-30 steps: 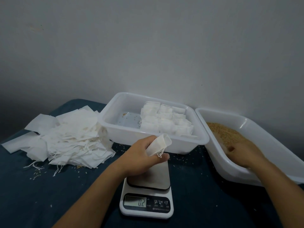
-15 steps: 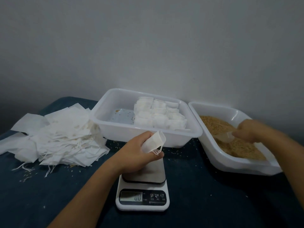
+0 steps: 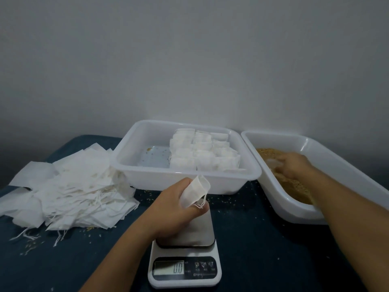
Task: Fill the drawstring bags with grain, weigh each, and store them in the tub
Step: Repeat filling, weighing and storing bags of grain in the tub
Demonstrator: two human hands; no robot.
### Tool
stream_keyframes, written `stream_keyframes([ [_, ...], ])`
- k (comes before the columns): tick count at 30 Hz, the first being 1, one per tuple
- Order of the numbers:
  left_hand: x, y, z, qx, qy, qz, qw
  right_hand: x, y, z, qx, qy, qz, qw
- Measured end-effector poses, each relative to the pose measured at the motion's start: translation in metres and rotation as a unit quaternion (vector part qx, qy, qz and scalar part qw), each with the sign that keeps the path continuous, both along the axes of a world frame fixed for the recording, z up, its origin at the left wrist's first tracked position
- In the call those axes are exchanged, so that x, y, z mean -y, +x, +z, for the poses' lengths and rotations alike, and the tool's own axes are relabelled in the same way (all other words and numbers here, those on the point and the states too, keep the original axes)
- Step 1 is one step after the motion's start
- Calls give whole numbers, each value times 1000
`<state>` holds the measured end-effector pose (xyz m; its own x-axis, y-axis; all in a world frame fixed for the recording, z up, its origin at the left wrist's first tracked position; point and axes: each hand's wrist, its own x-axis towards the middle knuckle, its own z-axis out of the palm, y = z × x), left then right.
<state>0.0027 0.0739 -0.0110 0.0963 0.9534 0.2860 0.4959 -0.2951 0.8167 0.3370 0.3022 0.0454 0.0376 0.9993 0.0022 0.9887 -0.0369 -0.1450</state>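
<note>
A: What is laid out, taken from the left?

B: A heap of empty drawstring bags [image 3: 69, 186] is spread on the dark table [image 3: 248, 249]. Next, the storage tub [image 3: 185, 178] is seen, with filled bags [image 3: 204, 152] packed into its right half and the left half bare. In front of it one empty bag [image 3: 194, 191] is pinched by the left hand [image 3: 174, 209], mouth up, above the kitchen scale [image 3: 185, 264], whose display reads zero. At the far right, the right hand [image 3: 292, 167] is sunk in the grain [image 3: 294, 186] of the second tray [image 3: 328, 152]; something pale, perhaps a scoop, seems to be gripped, though blur prevents certainty.

A: What could go wrong?

B: Grain could be spilled on the way across, since the bag's mouth is narrow and held open by one hand only; loose kernels [image 3: 227, 200] are already scattered there. If the plate is leaned on by the left hand, a false weight would probably be shown.
</note>
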Motion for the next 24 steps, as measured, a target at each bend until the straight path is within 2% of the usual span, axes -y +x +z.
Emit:
stream_keyframes([
  [8,-2,2,-4,12,13,-3,1000,-9,-1,-14,-159,-25,-34,986],
  [13,-1,1,-1,36,10,13,999,-3,6,-9,-269,12,-91,959],
  [16,0,2,1,48,8,23,999,14,6,-4,-304,30,-98,947],
  [19,0,1,1,55,9,36,998,40,3,2,-322,67,-83,941],
  [24,-2,-1,1,72,-6,66,995,92,-8,10,-355,139,6,925],
])
